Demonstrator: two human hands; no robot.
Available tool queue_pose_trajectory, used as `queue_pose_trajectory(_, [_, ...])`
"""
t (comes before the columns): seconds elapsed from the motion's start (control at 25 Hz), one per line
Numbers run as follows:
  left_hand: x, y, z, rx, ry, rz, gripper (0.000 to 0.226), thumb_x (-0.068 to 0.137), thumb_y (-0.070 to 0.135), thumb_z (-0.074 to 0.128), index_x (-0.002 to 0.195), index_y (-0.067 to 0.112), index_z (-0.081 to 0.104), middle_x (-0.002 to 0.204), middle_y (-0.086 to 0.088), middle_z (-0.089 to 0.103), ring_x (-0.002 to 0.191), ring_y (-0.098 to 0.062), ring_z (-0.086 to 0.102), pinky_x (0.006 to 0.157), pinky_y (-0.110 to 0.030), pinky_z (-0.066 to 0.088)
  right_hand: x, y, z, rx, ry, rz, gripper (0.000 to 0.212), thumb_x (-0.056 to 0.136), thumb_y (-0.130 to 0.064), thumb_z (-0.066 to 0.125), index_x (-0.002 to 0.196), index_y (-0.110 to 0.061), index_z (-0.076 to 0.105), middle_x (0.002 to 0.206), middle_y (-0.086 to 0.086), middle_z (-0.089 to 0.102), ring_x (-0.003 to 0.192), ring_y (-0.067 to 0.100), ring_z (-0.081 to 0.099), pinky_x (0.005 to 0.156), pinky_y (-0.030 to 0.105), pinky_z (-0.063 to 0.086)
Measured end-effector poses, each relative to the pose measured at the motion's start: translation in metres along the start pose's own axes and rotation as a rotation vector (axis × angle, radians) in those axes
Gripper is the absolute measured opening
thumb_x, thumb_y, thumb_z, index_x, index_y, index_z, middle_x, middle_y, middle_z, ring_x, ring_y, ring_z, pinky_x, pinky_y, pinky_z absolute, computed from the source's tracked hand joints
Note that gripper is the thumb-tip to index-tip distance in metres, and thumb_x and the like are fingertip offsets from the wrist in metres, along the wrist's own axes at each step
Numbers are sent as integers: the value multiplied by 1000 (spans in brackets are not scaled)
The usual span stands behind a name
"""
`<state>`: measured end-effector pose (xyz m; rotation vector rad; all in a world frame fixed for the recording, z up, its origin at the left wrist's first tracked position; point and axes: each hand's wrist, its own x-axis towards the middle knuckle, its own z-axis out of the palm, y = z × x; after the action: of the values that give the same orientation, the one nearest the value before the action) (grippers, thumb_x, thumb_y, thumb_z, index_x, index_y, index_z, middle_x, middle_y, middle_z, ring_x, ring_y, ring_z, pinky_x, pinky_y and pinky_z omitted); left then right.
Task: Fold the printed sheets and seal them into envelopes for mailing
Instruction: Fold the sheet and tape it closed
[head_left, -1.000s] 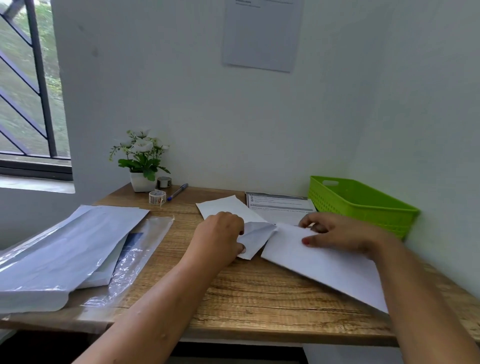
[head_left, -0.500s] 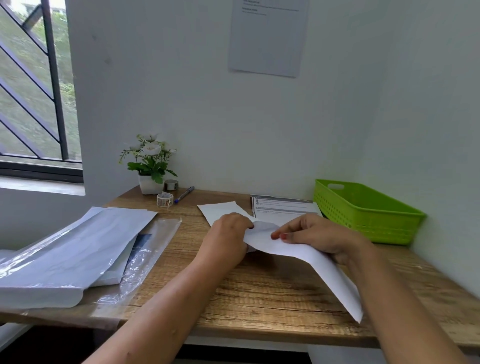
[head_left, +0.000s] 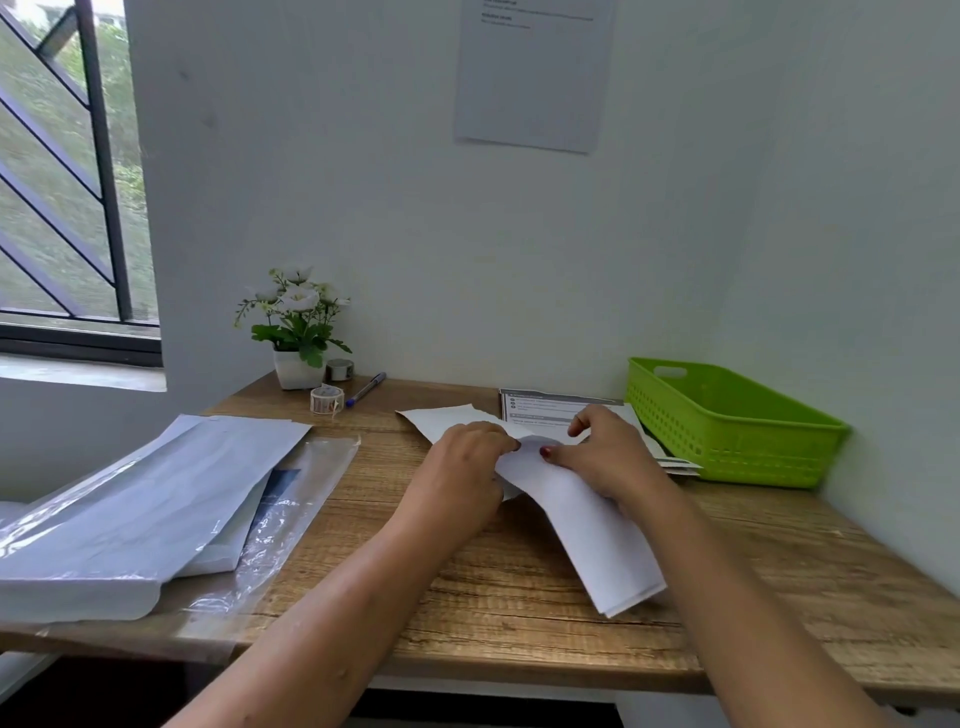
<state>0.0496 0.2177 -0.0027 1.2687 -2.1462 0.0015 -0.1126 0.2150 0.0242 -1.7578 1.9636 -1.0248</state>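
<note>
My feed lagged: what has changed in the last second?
The envelope, flat on the desk before, is now lifted at its far end and slants toward the person. The right hand, earlier pressing on it, now grips it; the left hand pinches the raised end. Green basket and plastic-wrapped packs unchanged.

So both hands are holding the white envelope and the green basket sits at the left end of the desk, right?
No. The green basket sits at the right end of the desk, beside the side wall, not the left. The head view shows it. Both the left hand and the right hand do hold the white envelope.
</note>
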Motion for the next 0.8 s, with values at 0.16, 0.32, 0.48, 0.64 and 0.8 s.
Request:
queue_pose_trajectory(0.16, [0,-6,4,2,33,-44,47,87,8,53,133,17,53,137,3,52,127,-15,42,105,-24,31,-9,-8,-6,15,-172,79,47,82,-48,66,113,-21,43,106,4,56,90,20,57,65,28,44])
queue_pose_trajectory(0.32, [4,-11,7,12,98,-59,48,86,4,52,132,17,54,134,4,54,123,-15,45,99,-20,33,-26,0,-44,283,-505,181,52,78,-22,76,119,-26,43,106,15,66,75,25,67,58,28,53])
queue_pose_trajectory(0.48, [12,-15,6,-1,44,-68,37,84,12,57,121,14,63,126,2,60,118,-17,50,95,-23,36,-24,1,-47,184,-484,133,30,81,-16,73,106,-21,57,86,6,60,62,16,54,48,21,42])
queue_pose_trajectory(0.64, [17,-15,-3,25,4,0,44,85,13,60,129,17,58,134,4,55,124,-14,45,102,-23,32,0,-9,-29,75,-311,95,32,79,-23,76,102,-17,55,73,5,49,49,15,42,39,20,33])
queue_pose_trajectory(0.8, [13,-18,-3,21,-25,42,46,88,16,59,133,21,53,140,6,49,130,-11,40,106,-23,30,20,-20,-6,-151,-185,-23,49,74,-33,78,109,-11,51,89,4,51,71,18,49,54,27,38])
